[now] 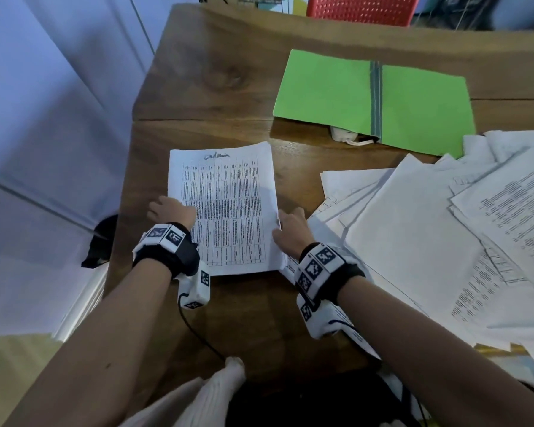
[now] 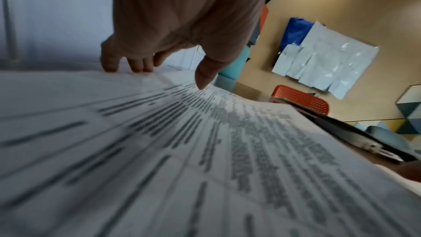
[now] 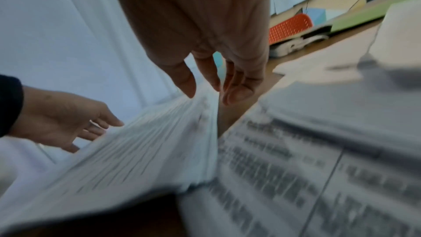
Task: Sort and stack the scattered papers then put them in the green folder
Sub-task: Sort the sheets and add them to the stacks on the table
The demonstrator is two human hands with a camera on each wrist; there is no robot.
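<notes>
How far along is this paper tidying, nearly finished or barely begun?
Early on. Done: a small squared stack lies on the table. In hand: the left hand and right hand press its side edges to align it. Left: the big scattered pile is unsorted, and the green folder lies open with no papers on it.

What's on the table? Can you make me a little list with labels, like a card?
Table: brown wooden table
Neat stack: printed papers squared up, handwriting on top
Left hand: left hand touches the stack's left edge
Right hand: right hand against the stack's right edge
Loose pile: scattered papers to the right
Folder: green folder lying open, nothing inside yet
Behind: red chair
</notes>
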